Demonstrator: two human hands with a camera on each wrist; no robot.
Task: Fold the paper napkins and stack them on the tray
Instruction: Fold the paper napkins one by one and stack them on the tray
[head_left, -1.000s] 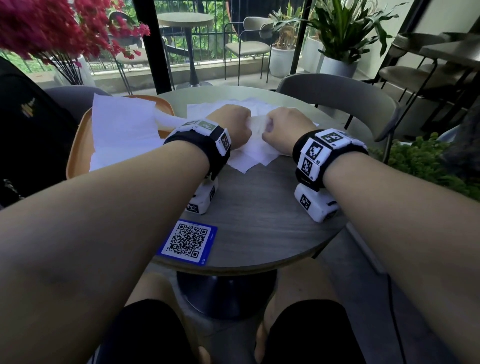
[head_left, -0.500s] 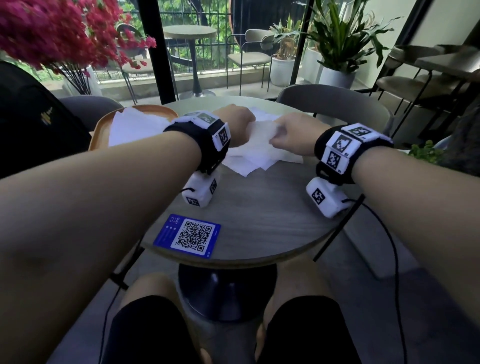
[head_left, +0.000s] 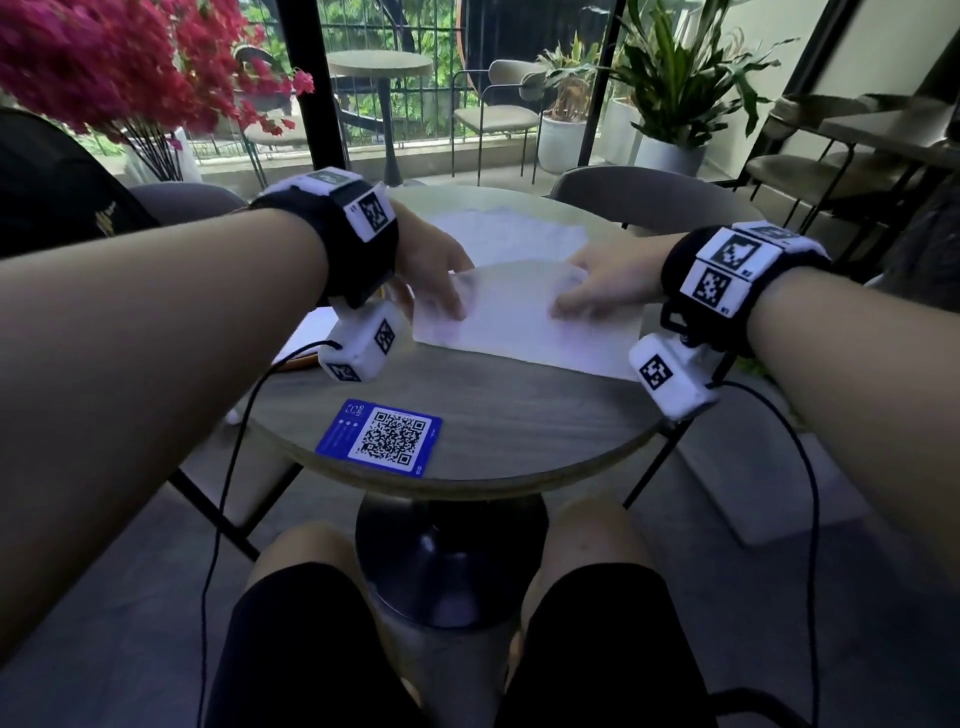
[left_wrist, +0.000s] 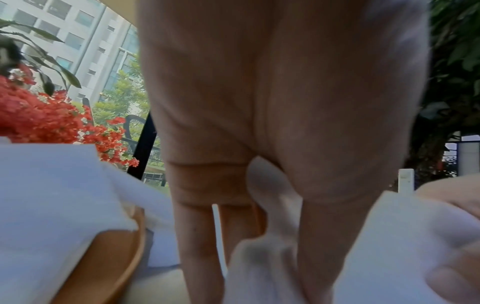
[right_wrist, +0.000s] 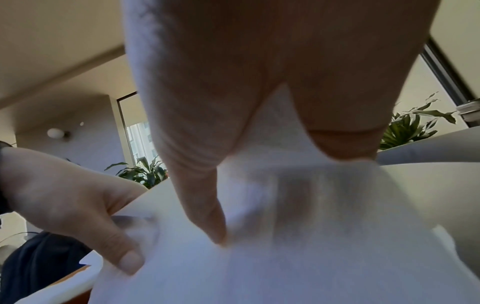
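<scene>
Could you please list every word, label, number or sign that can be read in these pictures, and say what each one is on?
No text can be read with confidence.
Blue card on the round table: a QR code, a small logo and lines of print, too small to read.
Wristband on the left hand: square black-and-white marker patterns with tiny corner characters, too blurred to read.
Wristband on the right hand: the same kind of markers, tiny characters unreadable.
Wrist views: no text visible.

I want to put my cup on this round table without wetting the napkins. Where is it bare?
Bare wood lies on the round grey table between the white paper napkin under both hands and the blue QR-code card, and right of that card to the near rim. The far half is crowded with loose napkins; the wooden tray borders the left.
</scene>
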